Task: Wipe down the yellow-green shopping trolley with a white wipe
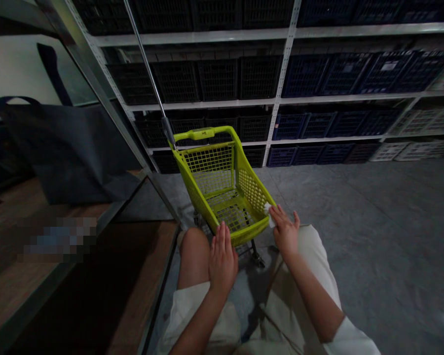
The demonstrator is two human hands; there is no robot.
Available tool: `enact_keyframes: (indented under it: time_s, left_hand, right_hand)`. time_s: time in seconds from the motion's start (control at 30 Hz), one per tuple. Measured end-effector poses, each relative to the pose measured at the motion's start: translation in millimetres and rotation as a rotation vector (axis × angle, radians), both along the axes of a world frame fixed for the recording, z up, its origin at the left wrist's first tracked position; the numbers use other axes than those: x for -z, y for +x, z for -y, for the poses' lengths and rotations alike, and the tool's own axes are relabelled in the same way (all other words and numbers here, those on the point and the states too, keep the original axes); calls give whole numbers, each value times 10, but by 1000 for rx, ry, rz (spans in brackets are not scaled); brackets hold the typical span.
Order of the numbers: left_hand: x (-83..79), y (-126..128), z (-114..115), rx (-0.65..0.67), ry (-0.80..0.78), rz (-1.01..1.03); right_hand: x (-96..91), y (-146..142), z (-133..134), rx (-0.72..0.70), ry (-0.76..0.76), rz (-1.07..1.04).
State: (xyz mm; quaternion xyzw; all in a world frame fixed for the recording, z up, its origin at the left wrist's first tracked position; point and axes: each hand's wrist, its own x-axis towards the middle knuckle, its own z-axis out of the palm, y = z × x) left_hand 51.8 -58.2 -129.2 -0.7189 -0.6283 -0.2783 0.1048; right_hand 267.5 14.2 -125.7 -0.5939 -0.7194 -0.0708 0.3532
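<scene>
Between my knees stands a small yellow-green shopping cart with lattice sides and a bare basket floor. My left hand lies at the cart's near left corner, its fingers stretched out along the rim. At the near right corner, my right hand presses a crumpled white wipe against the rim. Part of the wipe is hidden under the fingers. A tall metal pole with a dark grip rises from the left end of the cart's handle.
Metal shelving with rows of black crates and blue crates fills the back. To the left is a wooden-topped bench carrying a dark bag. Grey concrete floor extends to the right.
</scene>
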Motion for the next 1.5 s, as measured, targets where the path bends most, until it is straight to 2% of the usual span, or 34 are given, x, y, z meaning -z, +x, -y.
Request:
enact_keyframes:
  time_s: [0.07, 0.17, 0.23, 0.3, 0.4, 0.5, 0.57, 0.6, 0.67, 0.73, 0.83, 0.9, 0.97, 1.07, 1.2, 1.27, 1.3, 1.37, 1.43, 1.5]
  left_hand:
    - [19, 36, -6, -13, 8, 4]
    - [67, 33, -16, -50, 39, -31]
    - [91, -10, -18, -70, 48, -59]
    - [90, -64, -14, -58, 31, -62]
    - [45, -116, -1, -17, -4, -50]
    - [-9, -101, 10, -3, -20, -29]
    - [-32, -62, 11, 3, -19, -13]
    - [-36, -39, 10, 5, -18, -6]
    - [-29, 7, 4, 2, -16, 9]
    - [3, 40, -6, -5, -18, 22]
    - [77, 38, -23, -29, 4, -3]
    - [113, 1, -27, -56, 28, -31]
    - [116, -50, -23, -54, 29, -40]
    - [65, -108, -9, -12, 6, -28]
    - [-6, -96, 8, 8, 7, -9]
    - [-22, -59, 14, 9, 9, -5]
    - [-25, -37, 17, 5, 10, -2]
    - [-21, 7, 19, -10, 11, 5]
    - [-1, 37, 14, -25, 10, 1]
    - [32, 42, 1, -46, 17, -20]
  right_hand:
    - [12, -391, 164, -37, 27, -16]
    - [4, -1026, 467, -235, 29, -39]
    - [-18, -1235, 580, -322, 10, -58]
    - [-40, -1172, 561, -396, 2, -29]
    - [-52, -657, 324, -425, -2, 59]
    - [-52, -22, 18, -241, -1, 77]
    - [-48, 212, -98, -121, 2, 87]
    - [-41, 231, -109, -77, 6, 89]
    - [-14, 59, -28, -33, 25, 74]
    - [18, -328, 160, -47, 57, 29]
    - [31, -965, 480, -208, 44, -30]
    - [9, -1186, 601, -314, 25, -41]
    - [-14, -1142, 597, -408, 21, 4]
    - [-24, -656, 394, -435, 61, 105]
    - [-18, 119, 52, -180, 59, 136]
    - [-2, 251, -17, -90, 38, 119]
    - [13, 219, -11, -64, 33, 99]
    - [50, -23, 81, -48, 38, 43]
    - [80, -418, 250, -87, 48, -9]
    - [85, -819, 437, -187, 42, -38]
